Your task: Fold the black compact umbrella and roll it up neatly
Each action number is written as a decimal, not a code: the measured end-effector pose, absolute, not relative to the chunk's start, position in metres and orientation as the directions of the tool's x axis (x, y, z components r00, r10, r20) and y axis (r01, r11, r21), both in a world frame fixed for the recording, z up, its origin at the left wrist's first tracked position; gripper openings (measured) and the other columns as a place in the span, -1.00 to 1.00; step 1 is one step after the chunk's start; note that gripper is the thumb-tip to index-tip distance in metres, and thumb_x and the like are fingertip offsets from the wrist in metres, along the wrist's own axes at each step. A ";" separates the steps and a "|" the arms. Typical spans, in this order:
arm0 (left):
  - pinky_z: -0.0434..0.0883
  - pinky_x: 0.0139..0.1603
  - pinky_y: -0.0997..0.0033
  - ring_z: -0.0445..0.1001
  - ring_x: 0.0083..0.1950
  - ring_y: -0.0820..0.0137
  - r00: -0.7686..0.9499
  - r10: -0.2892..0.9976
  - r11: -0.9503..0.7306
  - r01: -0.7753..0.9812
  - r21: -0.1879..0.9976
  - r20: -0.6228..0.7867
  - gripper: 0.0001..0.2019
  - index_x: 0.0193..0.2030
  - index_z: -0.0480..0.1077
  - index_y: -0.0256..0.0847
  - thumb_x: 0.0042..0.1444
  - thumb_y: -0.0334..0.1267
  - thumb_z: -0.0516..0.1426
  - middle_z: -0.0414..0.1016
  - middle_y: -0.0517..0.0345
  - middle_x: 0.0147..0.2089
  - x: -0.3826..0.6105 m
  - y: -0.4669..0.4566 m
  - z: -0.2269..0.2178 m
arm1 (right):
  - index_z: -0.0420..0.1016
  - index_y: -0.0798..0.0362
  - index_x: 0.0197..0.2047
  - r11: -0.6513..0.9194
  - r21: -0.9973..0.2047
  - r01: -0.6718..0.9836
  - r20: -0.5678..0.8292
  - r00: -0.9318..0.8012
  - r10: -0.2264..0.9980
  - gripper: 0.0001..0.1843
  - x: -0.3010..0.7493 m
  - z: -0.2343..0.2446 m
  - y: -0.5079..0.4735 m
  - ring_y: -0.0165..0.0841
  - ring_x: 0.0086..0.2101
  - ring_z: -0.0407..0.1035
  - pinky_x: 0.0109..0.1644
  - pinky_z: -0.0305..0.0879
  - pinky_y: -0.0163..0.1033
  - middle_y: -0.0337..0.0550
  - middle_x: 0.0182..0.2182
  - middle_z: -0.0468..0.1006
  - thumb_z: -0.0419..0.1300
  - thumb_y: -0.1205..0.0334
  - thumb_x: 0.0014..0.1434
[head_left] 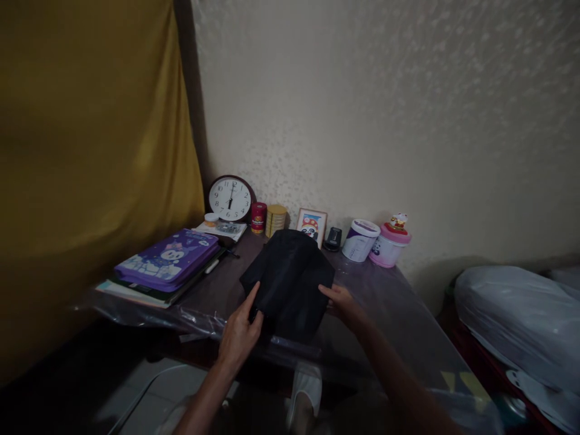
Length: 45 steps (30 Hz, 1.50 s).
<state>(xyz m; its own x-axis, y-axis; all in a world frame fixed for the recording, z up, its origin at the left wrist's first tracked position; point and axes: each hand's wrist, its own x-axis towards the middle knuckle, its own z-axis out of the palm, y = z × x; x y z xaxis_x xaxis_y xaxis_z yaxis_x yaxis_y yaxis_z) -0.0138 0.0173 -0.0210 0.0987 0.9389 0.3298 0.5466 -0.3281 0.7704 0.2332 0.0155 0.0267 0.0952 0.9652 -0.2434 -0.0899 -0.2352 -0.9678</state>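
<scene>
A black cloth thing with pointed corners and folds is held over the front part of the table; the dim light hides its exact kind. My left hand grips its lower left edge between thumb and fingers. On the right edge, my right hand pinches the fabric, thumb on top. Part of the fingers of both hands is hidden beneath the cloth. Just behind it stand a framed panda picture and a small black object.
A plastic-covered table bears a purple case on books at left, a clock, a red can, a yellow tin, a white tub and a pink-lidded tub. A yellow curtain hangs left.
</scene>
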 end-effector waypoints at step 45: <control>0.29 -0.05 0.40 0.37 0.02 0.35 0.270 0.935 -0.354 0.642 0.680 0.232 -0.39 0.29 -0.19 0.00 0.12 -0.34 -0.06 0.37 0.10 0.04 0.004 0.011 -0.032 | 0.17 0.07 -0.56 -0.131 -0.991 -0.016 -0.132 0.096 0.987 -0.61 0.197 0.059 0.016 -0.46 -0.53 0.37 -0.45 0.38 -0.31 -0.30 -0.57 0.43 0.33 0.09 -0.23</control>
<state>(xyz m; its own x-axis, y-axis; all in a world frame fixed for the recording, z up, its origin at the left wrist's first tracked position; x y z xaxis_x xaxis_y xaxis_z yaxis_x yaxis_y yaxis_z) 0.0036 0.0114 -0.0323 0.2697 0.9347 0.2316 0.6421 -0.3538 0.6801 0.1967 0.0164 0.0591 0.0965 0.9865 -0.1320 -0.0163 -0.1311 -0.9912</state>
